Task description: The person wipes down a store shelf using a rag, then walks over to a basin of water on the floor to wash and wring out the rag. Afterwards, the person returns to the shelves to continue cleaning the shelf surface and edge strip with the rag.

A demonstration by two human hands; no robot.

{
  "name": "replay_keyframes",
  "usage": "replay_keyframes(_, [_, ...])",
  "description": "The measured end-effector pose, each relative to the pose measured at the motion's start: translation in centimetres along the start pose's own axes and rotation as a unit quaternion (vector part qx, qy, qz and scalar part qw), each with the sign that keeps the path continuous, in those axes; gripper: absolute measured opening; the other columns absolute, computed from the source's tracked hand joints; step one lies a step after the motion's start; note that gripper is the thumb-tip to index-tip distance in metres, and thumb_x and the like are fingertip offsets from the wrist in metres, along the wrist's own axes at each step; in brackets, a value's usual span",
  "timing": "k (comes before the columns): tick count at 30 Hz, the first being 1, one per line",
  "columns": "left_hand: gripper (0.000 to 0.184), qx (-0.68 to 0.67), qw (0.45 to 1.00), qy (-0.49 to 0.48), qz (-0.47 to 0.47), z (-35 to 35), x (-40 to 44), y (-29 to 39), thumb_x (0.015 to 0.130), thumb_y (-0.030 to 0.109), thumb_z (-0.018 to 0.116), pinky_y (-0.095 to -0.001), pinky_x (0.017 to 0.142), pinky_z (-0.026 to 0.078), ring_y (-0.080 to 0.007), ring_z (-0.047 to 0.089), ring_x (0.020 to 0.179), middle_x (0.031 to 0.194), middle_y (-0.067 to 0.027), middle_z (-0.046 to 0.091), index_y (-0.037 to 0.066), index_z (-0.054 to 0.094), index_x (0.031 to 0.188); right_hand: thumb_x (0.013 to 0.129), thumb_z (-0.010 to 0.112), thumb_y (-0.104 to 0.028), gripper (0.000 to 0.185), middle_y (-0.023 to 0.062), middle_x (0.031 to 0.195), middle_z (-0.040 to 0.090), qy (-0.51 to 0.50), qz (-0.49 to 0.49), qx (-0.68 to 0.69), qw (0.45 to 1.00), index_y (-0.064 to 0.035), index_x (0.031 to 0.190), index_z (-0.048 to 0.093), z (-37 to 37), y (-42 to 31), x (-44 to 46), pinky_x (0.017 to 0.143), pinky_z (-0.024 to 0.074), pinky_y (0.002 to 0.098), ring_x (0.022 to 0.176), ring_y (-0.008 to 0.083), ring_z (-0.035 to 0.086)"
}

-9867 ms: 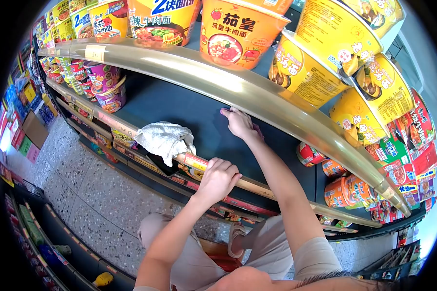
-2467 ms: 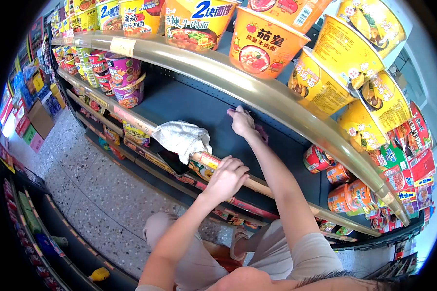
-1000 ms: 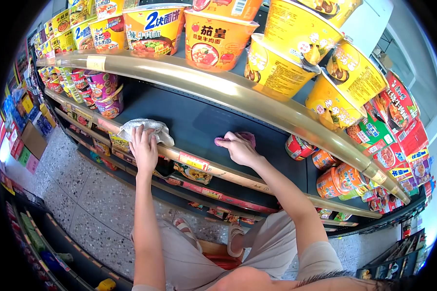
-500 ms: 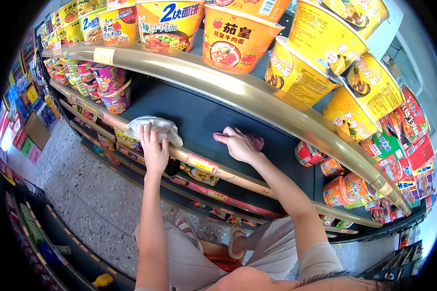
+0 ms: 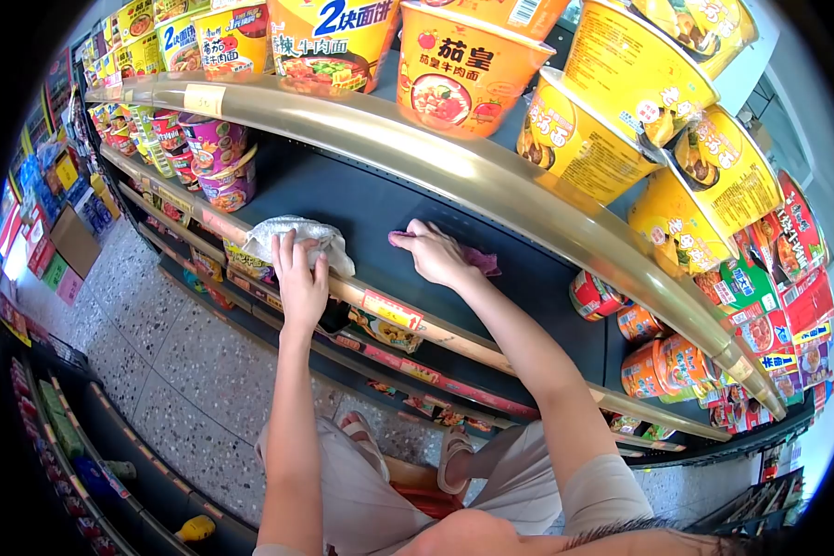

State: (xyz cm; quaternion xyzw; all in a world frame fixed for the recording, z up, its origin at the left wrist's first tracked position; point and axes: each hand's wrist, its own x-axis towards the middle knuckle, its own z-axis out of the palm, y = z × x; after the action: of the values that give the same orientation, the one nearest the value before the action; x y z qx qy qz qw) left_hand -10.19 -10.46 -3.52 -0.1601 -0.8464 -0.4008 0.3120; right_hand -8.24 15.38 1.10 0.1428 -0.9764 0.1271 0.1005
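Observation:
On the dark shelf board [image 5: 343, 199], my right hand [image 5: 435, 255] is closed around a crumpled purple cloth [image 5: 481, 262], which sticks out on both sides of the fingers. My left hand [image 5: 300, 278] lies over a bunched white cloth [image 5: 329, 243] at the shelf's front rail, its fingers bent onto the fabric. Part of the white cloth is hidden beneath that hand. Purple noodle cups [image 5: 227, 185] stand stacked left of the white cloth.
A shiny curved rail [image 5: 435, 157] of the upper shelf crosses above both hands. Large noodle tubs, including an orange one [image 5: 463, 74] and several yellow ones [image 5: 584, 139], stand above it. Red and orange cups [image 5: 653, 366] are at the right. Lower shelves hold packets [image 5: 385, 331].
My right hand has shifted left along the shelf with the purple cloth. My left hand stays on the white cloth, and the view has turned slightly.

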Motion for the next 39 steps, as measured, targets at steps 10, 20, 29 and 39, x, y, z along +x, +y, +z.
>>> replay_keyframes(10, [0.026, -0.01, 1.0, 0.0, 0.005, -0.1, 0.1, 0.2, 0.091, 0.011, 0.061, -0.0522, 0.114, 0.025, -0.0468, 0.025, 0.141, 0.142, -0.0234, 0.041, 0.006, 0.057, 0.116, 0.093, 0.049, -0.006, 0.036, 0.0112, 0.111, 0.054, -0.017, 0.019, -0.003, 1.0, -0.0198, 0.122, 0.065, -0.9, -0.2, -2.3, 0.091, 0.0469, 0.0427, 0.108, 0.0314, 0.055])
replay_keyframes(20, [0.026, -0.007, 1.0, 0.009, 0.014, 0.0, 0.0, 0.0, 0.091, 0.011, 0.061, -0.0526, 0.114, 0.026, -0.0475, 0.026, 0.141, 0.141, -0.0241, 0.042, 0.005, 0.057, 0.116, 0.091, 0.051, -0.002, 0.038, 0.0095, 0.11, 0.054, -0.044, 0.011, -0.019, 0.999, -0.0187, 0.123, 0.065, -3.9, -0.8, -7.8, 0.09, 0.0452, 0.0405, 0.108, 0.0282, 0.053])
replay_keyframes(29, [0.026, 0.001, 1.0, 0.003, 0.006, 0.1, 0.1, 0.1, 0.092, 0.011, 0.06, -0.0529, 0.114, 0.026, -0.0476, 0.025, 0.141, 0.142, -0.0248, 0.041, 0.004, 0.056, 0.117, 0.09, 0.051, 0.0, 0.041, 0.0084, 0.11, 0.055, -0.065, 0.015, -0.049, 0.997, -0.0181, 0.124, 0.065, -5.5, -1.5, -9.9, 0.094, 0.0433, 0.0389, 0.109, 0.0268, 0.053])
replay_keyframes(39, [0.027, -0.006, 1.0, 0.004, -0.005, 0.0, 0.0, 0.5, 0.091, 0.01, 0.06, -0.0528, 0.114, 0.027, -0.048, 0.025, 0.141, 0.143, -0.0248, 0.041, 0.003, 0.056, 0.117, 0.09, 0.05, -0.001, 0.039, 0.0104, 0.112, 0.053, -0.052, -0.004, -0.012, 0.999, -0.0149, 0.124, 0.064, -2.9, -1.1, -6.3, 0.089, 0.0475, 0.0411, 0.109, 0.0291, 0.053])
